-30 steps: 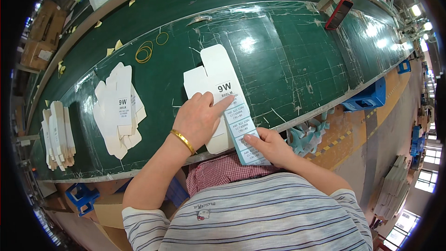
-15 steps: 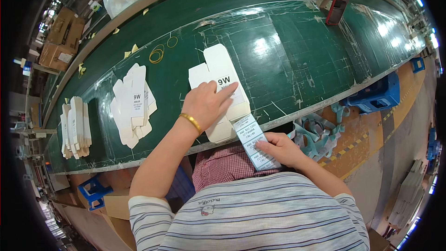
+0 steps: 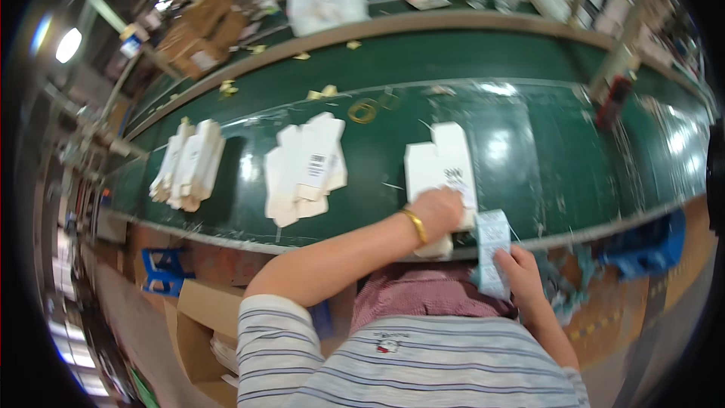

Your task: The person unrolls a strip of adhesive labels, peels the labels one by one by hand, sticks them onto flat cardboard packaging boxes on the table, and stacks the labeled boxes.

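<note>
- I see the right hand (image 3: 521,273) pinching the pale blue label strip (image 3: 493,236), which sticks out above and below the grip.
- The left hand (image 3: 438,213) touches the flat white box (image 3: 451,147); I can't tell if it grips.

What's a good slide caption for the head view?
Left hand over a flattened white carton, right hand holding a strip of labels.

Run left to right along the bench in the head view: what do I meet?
Carton stack, carton pile, rubber bands, white carton under the left hand, label strip in the right hand, phone.
</note>
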